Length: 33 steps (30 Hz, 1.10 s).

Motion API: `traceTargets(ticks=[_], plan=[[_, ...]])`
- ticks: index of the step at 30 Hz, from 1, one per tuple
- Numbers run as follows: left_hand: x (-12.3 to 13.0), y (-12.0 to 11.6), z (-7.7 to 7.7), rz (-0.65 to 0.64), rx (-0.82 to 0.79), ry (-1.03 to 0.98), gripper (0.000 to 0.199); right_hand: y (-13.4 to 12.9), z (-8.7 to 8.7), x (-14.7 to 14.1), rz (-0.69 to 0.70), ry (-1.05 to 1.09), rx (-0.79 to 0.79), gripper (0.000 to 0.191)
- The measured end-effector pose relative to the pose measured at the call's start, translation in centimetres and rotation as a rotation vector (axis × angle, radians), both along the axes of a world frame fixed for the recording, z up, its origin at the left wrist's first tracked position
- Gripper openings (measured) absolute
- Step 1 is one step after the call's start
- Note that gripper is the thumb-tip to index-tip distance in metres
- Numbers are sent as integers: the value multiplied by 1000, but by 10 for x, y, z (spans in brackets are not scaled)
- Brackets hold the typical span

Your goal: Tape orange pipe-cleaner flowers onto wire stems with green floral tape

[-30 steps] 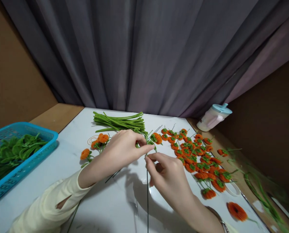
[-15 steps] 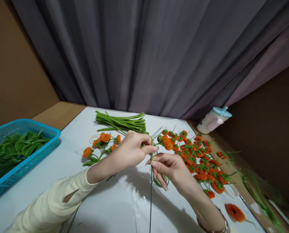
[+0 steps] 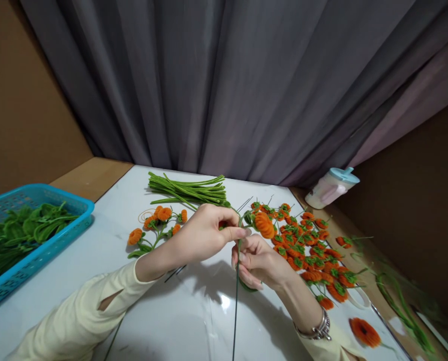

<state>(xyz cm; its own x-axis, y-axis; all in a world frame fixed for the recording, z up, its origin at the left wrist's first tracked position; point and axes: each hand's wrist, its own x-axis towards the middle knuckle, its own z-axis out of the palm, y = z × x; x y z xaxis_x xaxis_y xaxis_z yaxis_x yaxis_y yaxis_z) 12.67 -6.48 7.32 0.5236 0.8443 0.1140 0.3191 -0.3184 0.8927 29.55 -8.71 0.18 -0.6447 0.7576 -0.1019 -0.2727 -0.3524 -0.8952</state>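
My left hand (image 3: 212, 231) is closed, its thumb and fingertips pinching a long dark green wire stem (image 3: 235, 311) near its upper part. An orange fuzzy flower (image 3: 264, 224) with a green base juts to the right from the pinched spot, and thin wire ends rise behind it. Just below, my right hand (image 3: 259, 260) is closed too, its thumb and forefinger pinched on the same stem. A curved green band (image 3: 247, 287), which looks like a roll of floral tape, shows under the right fingers and is mostly hidden by them.
Green pipe-cleaner stems (image 3: 194, 190) lie at the back. A flower spray (image 3: 154, 228) sits left of my hands; many loose orange flowers (image 3: 314, 250) spread at right. A blue basket (image 3: 90, 208) holds green leaves. A lidded cup (image 3: 327, 188) and a single orange bloom (image 3: 365, 332) are at right.
Both hands have shifted slightly right with the stem and flower. My right hand has turned, hiding more of the green band, and its bracelet shows more.
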Motion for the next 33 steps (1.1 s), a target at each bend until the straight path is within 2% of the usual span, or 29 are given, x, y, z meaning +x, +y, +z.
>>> traceTargets(ticks=[5, 10, 13, 16, 20, 28, 30, 33], plan=[[-1, 1, 0, -43, -45, -82, 25, -7, 10, 0, -96, -54, 63, 29], [-3, 4, -1, -129, -57, -145, 24, -14, 10, 1, -205, -100, 160, 27], [-4, 9, -5, -210, -72, -213, 22, -15, 10, 0, -215, -108, 244, 29], [-4, 14, -10, -290, -97, -299, 23, -15, 13, -3, -207, -87, 248, 32], [-1, 17, -15, -343, -192, -367, 25, -12, 9, -7, -142, -43, 206, 36], [-2, 18, -22, -380, -201, -459, 31, 6, -25, -26, 76, 86, 90, 47], [-2, 18, -24, -397, -217, -503, 31, 5, -28, -33, 115, 124, 77, 50], [1, 18, -28, -457, -333, -583, 30, 1, -29, -44, 136, 177, 76, 60]])
